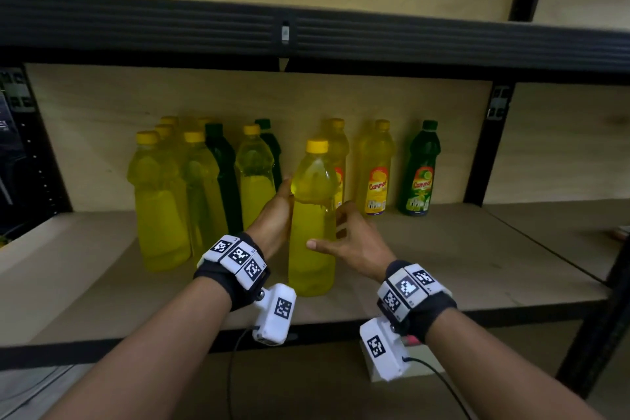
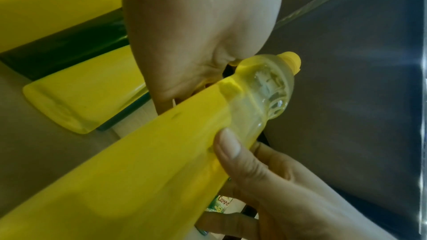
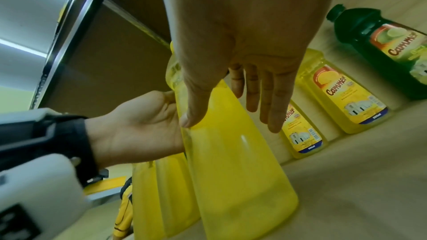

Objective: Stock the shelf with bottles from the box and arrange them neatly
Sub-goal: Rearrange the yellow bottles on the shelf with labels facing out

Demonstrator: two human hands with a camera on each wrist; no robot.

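Observation:
A yellow bottle (image 1: 312,232) (image 2: 138,171) (image 3: 231,152) with a yellow cap stands upright on the shelf board (image 1: 477,266), its plain back toward me. My left hand (image 1: 272,215) (image 3: 143,127) lies flat against its left side, with the fingers running behind it. My right hand (image 1: 351,242) (image 2: 265,171) grips it from the right, thumb on the front and fingers round the far side. Behind it a labelled yellow bottle (image 1: 339,147) is partly hidden. The box is out of view.
Several yellow and dark green bottles (image 1: 191,187) crowd the shelf's back left. A labelled yellow bottle (image 1: 375,174) and a green one (image 1: 421,174) stand in a row at the back right. The upper shelf beam (image 1: 306,34) hangs low; a black upright (image 1: 491,147) stands on the right.

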